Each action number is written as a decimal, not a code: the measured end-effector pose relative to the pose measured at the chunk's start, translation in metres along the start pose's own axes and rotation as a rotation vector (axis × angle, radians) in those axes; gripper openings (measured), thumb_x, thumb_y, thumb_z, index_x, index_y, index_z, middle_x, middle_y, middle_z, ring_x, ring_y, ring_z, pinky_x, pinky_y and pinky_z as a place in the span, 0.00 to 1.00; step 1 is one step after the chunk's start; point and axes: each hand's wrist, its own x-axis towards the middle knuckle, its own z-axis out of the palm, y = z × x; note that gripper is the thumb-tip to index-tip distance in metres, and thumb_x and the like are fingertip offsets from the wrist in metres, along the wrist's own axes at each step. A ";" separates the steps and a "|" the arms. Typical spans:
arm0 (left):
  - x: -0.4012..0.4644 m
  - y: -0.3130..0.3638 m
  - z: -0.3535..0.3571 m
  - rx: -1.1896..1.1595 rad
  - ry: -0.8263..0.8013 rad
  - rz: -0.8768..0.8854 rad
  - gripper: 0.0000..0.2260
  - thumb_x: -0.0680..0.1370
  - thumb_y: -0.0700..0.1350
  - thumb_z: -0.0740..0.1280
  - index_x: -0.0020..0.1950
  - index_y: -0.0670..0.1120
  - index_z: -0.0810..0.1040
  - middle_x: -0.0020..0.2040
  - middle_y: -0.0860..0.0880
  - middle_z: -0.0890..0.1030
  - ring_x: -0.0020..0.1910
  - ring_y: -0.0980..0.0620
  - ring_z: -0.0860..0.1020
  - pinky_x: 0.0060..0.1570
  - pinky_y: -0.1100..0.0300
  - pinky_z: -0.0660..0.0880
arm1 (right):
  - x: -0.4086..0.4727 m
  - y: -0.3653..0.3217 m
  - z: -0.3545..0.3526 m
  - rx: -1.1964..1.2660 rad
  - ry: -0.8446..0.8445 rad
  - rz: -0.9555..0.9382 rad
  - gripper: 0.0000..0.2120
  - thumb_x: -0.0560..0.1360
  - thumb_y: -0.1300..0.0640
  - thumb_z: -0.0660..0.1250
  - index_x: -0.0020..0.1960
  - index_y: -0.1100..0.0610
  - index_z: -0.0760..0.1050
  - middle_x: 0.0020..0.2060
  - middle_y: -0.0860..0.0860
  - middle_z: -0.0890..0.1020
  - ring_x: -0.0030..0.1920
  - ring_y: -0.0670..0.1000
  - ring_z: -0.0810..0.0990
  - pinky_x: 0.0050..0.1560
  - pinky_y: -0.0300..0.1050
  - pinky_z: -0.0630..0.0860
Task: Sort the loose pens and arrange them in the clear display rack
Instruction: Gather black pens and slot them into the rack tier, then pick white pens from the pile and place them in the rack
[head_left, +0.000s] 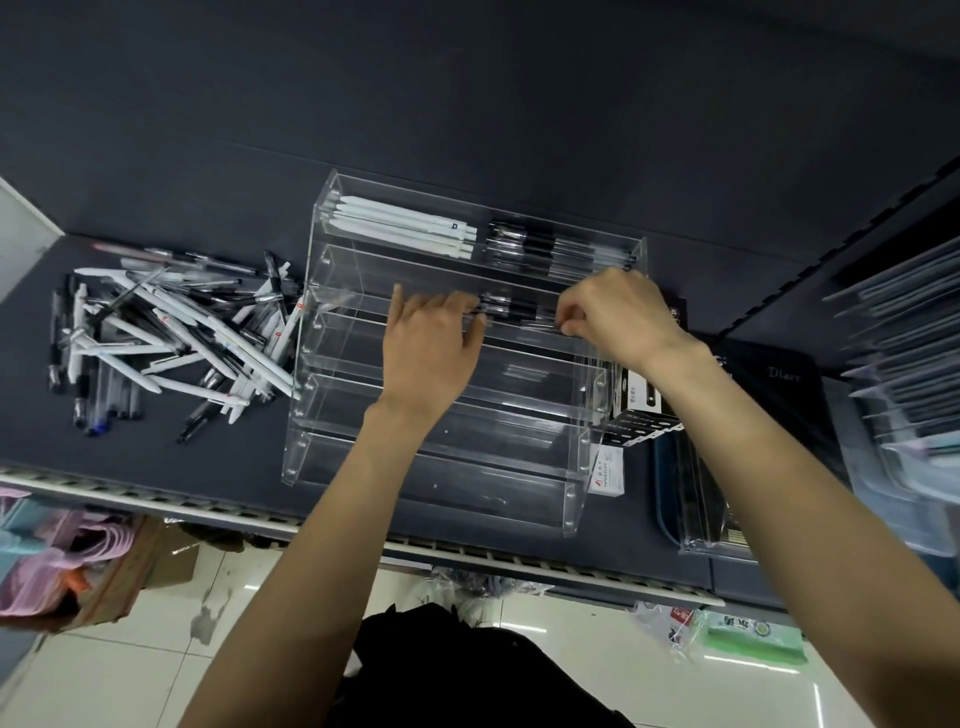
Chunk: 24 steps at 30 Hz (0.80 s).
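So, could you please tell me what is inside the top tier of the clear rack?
White pens lie on its left side and black pens on its right; nothing there is covered.

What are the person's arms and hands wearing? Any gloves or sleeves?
No gloves and no sleeves in view. The left hand and right hand are bare, and both forearms are bare as far down as the picture shows. No watch, ring or bracelet shows on either wrist or hand.

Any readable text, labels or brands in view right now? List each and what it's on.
"Diary": dark notebook cover right of the clear acrylic display rack.
"PAPER CLIPS", roughly: small white box by the rack's front right corner; partly blurred.
Pen markings, black box print, green packet on floor: unreadable.
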 end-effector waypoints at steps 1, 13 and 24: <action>0.001 0.001 0.000 -0.006 -0.001 0.004 0.11 0.80 0.46 0.64 0.59 0.44 0.80 0.51 0.46 0.84 0.55 0.44 0.80 0.74 0.48 0.54 | 0.001 0.001 0.000 -0.024 -0.014 0.007 0.04 0.74 0.56 0.70 0.49 0.53 0.81 0.47 0.51 0.83 0.52 0.55 0.80 0.56 0.52 0.75; -0.006 0.012 -0.002 0.055 0.006 0.100 0.12 0.78 0.42 0.65 0.60 0.45 0.79 0.52 0.46 0.83 0.54 0.45 0.80 0.72 0.41 0.58 | -0.011 0.004 0.015 -0.155 0.094 0.092 0.08 0.72 0.70 0.67 0.45 0.59 0.80 0.39 0.56 0.81 0.42 0.58 0.80 0.38 0.47 0.77; -0.131 -0.104 -0.085 -0.156 0.321 -0.241 0.11 0.72 0.36 0.62 0.51 0.45 0.79 0.49 0.53 0.80 0.50 0.53 0.74 0.51 0.59 0.70 | -0.078 -0.147 0.024 0.448 0.286 -0.181 0.07 0.75 0.61 0.68 0.50 0.52 0.81 0.45 0.46 0.84 0.39 0.48 0.83 0.37 0.43 0.79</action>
